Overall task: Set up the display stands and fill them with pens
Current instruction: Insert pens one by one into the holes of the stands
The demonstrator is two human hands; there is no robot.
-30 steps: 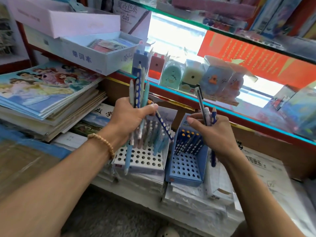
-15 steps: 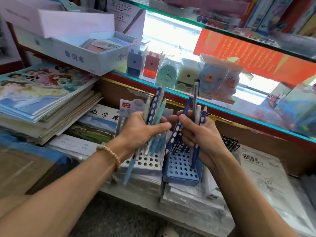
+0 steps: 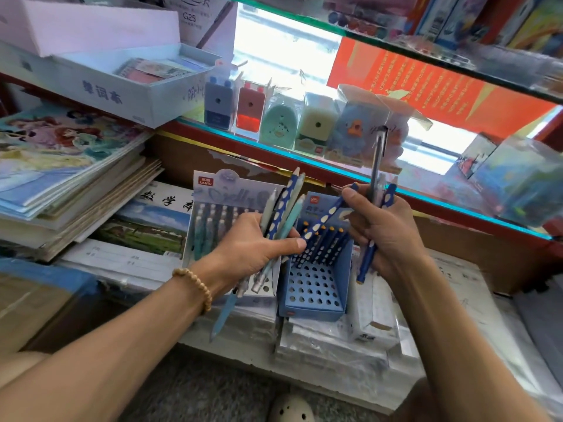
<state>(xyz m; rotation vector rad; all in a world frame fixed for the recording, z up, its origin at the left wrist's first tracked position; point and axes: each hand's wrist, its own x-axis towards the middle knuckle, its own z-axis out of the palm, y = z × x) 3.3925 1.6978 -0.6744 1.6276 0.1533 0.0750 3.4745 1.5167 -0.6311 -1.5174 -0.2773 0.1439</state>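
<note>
Two perforated display stands sit side by side on wrapped paper packs: a pale grey-blue stand [image 3: 213, 193] on the left with pens in its back rows, and a blue stand [image 3: 313, 293] on the right with dotted pens at the back. My left hand [image 3: 253, 248] grips a bundle of pens [image 3: 286, 205], dark blue dotted and light teal ones, over the gap between the stands. My right hand [image 3: 387, 229] holds a few pens: a grey pen [image 3: 377, 159] pointing up, a blue one hanging down, and a dotted blue pen [image 3: 327, 216] slanting toward the left hand.
Pencil sharpeners [image 3: 277, 123] line a glass shelf behind the stands. A stack of picture books [image 3: 61, 166] and an open white box [image 3: 128, 83] lie at the left. Exercise books [image 3: 152, 217] lie beside the stands; wrapped paper packs [image 3: 335, 345] lie under them.
Both hands have come together above the stands. The left hand's bundle dropped lower and moved right; the right hand now also holds a dotted blue pen slanting between the two hands.
</note>
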